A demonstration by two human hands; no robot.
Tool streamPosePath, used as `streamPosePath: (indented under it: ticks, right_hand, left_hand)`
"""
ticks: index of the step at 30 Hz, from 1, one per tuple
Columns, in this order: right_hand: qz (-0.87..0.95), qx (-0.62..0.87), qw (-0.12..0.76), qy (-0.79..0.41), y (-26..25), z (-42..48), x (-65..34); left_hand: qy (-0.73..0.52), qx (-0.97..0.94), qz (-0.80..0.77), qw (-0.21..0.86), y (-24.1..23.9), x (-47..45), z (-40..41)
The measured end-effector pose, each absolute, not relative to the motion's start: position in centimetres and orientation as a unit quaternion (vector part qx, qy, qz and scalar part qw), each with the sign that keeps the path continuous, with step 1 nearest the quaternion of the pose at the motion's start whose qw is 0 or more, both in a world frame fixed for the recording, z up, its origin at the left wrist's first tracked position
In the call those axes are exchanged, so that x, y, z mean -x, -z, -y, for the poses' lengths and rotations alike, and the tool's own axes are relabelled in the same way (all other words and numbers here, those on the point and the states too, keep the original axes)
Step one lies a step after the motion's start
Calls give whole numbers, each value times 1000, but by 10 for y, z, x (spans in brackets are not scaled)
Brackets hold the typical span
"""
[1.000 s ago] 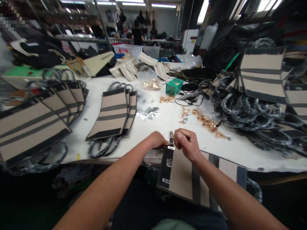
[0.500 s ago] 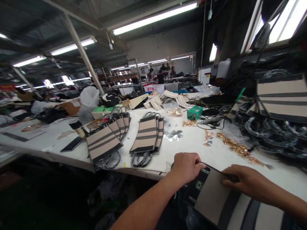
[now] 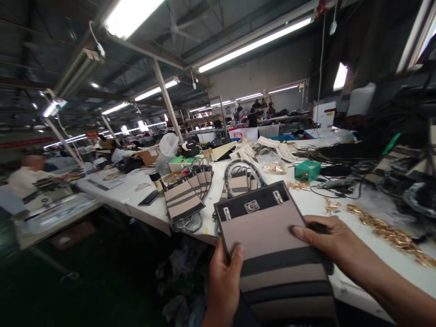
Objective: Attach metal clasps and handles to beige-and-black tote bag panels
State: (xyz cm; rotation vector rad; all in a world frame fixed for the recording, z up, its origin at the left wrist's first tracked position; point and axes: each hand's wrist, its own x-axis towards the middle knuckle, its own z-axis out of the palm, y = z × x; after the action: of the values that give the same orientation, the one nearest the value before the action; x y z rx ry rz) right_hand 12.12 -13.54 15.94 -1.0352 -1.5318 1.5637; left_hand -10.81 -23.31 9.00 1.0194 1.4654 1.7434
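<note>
A beige bag panel with dark stripes is held up in front of me at the table's edge. Its black top band carries small metal fittings, and a wrapped loop handle rises behind it. My left hand grips the left edge, thumb across the front. On the opposite edge my right hand is closed, its thumb on the beige face. A short dark object shows at the right hand's fingers; I cannot tell what it is.
Striped panels with handles lie fanned on the white table. Gold-coloured metal pieces are heaped at the right, near a green box and a corded tool. A person sits at the far left.
The bag panel has been turned upright and raised, its handle now at the top. My left hand has moved from its fitted end to the left edge. The view has swung left.
</note>
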Motion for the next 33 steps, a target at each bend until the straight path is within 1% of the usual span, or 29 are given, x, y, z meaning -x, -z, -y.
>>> streamPosePath:
  ticks: [2,4,7,10,12,14,15,16,17,18,19,20,22,24,26,29,31,33]
  right_hand:
    - [594,357,357,-626,-151,133,-91]
    - [611,345,354,-619,-138,127,-68]
    - [628,373,333,-596,-110,111,-53]
    - [607,413,307,-605,-72,90,-64]
    - [584,460,287,-605,-45,76,-81]
    - [547,510,275,-604,-22,64,-100]
    - [522,530,275,-609,-13,60,-108]
    - [494,546,279,-616,-5,56,-115]
    - [467,557,286,-625,1,53,-120]
    - [443,563,292,-634,6,51,-123]
    - [426,565,298,-641,9,50,-124]
    - [414,565,305,-645,10,49,-124]
    - [404,561,319,-648,10,48,-121]
    - [399,557,325,-652,7,47,-119]
    - [397,556,314,-659,4,46,-118]
    - [402,565,301,-655,1,45,-117]
    - [407,570,302,-647,1,44,-117]
    - [410,572,299,-645,2,43,-118]
  left_hand:
    - [-652,-355,-593,312,-101,124,240]
    - [-649,-332,-627,274,-116,147,245]
    - [-647,-315,-651,242,-145,192,242]
    - [-644,-290,-662,251,-185,245,223]
    - [-625,-272,-693,234,-217,285,199]
    - [-580,-290,-730,214,-250,326,166]
    - [-567,-311,-741,182,-265,347,148]
    - [-533,-344,-746,201,-278,366,128]
    - [-509,-347,-762,197,-289,383,108]
    - [-481,-359,-783,164,-295,397,88]
    - [-460,-357,-806,106,-296,408,69]
    - [-440,-364,-819,55,-291,414,50]
    - [-388,-398,-829,-52,-265,412,13]
    - [-332,-458,-819,-98,-219,396,-23]
    - [-292,-520,-802,-34,-164,372,-57]
    - [-259,-521,-812,48,-84,341,-98]
    - [-251,-502,-823,87,-45,329,-119]
    - [-250,-484,-831,113,-19,324,-135]
